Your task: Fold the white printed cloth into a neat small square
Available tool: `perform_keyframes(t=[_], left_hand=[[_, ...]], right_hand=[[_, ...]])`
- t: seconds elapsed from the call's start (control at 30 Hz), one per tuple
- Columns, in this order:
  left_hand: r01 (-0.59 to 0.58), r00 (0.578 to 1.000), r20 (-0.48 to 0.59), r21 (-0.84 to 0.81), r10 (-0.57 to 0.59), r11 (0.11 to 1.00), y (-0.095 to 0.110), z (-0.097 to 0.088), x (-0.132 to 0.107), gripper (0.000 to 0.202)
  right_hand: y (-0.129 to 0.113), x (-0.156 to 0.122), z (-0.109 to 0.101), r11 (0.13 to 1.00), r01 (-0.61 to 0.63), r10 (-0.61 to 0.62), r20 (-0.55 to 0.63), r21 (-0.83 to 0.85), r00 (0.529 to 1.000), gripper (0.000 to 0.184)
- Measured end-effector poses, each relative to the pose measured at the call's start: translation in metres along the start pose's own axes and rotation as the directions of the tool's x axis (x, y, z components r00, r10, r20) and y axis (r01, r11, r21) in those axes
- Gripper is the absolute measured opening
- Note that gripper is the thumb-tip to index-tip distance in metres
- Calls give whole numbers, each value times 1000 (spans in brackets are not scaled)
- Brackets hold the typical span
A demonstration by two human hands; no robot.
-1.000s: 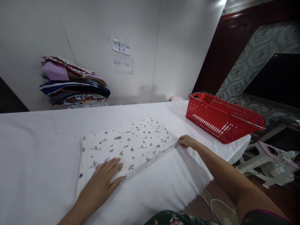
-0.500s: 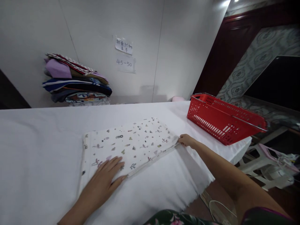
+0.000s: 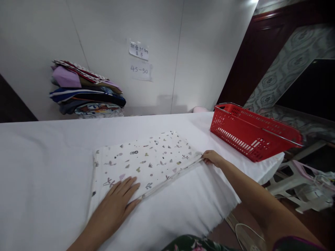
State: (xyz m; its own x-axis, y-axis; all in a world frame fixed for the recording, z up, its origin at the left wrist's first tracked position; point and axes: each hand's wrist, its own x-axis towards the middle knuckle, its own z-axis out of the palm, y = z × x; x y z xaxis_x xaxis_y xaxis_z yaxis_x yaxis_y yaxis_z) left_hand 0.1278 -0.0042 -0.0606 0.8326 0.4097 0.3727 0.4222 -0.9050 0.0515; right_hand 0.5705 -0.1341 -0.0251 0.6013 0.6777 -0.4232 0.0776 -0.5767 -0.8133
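Observation:
A folded white cloth (image 3: 146, 160) printed with small leaves and animals lies on the white-covered table (image 3: 47, 174). Its near edge runs slantwise up to the right. My left hand (image 3: 117, 198) rests flat on the near left part of the cloth, fingers stretched out, thumb by the edge. At the near right corner my right hand (image 3: 211, 158) pinches the fabric between thumb and fingers. Part of the cloth's near left side is hidden under my left hand and forearm.
A red plastic basket (image 3: 251, 136) with metal handles stands at the table's right end. Behind the table's far edge, a stack of folded fabrics (image 3: 87, 90) sits at the left. Paper signs (image 3: 140, 70) hang on the wall. A white stool (image 3: 293, 181) stands right of the table.
The view has shifted slightly. My right hand keeps its pinch on the cloth's corner, and my left hand stays flat on the cloth; the cloth looks nearly the same.

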Motion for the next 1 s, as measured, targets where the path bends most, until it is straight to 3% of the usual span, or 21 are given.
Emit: perform_keyframes(t=[0.33, 0.5, 0.87, 1.0], left_hand=[[-5, 1000, 7, 2, 5, 1000, -1, 2, -1, 50], [-1, 1000, 2, -24, 1, 1000, -1, 2, -1, 49], [1, 1000, -3, -72, -1, 997, 7, -22, 2, 32], [9, 1000, -5, -95, -9, 995, 10, -27, 3, 31]], right_hand=[[-4, -6, -5, 991, -28, 11, 129, 130, 992, 19], [-2, -7, -5, 988, -9, -14, 149, 152, 989, 32], [4, -9, -5, 985, 12, -47, 201, 174, 978, 21], [1, -8, -5, 980, -38, -6, 219, 196, 976, 17]])
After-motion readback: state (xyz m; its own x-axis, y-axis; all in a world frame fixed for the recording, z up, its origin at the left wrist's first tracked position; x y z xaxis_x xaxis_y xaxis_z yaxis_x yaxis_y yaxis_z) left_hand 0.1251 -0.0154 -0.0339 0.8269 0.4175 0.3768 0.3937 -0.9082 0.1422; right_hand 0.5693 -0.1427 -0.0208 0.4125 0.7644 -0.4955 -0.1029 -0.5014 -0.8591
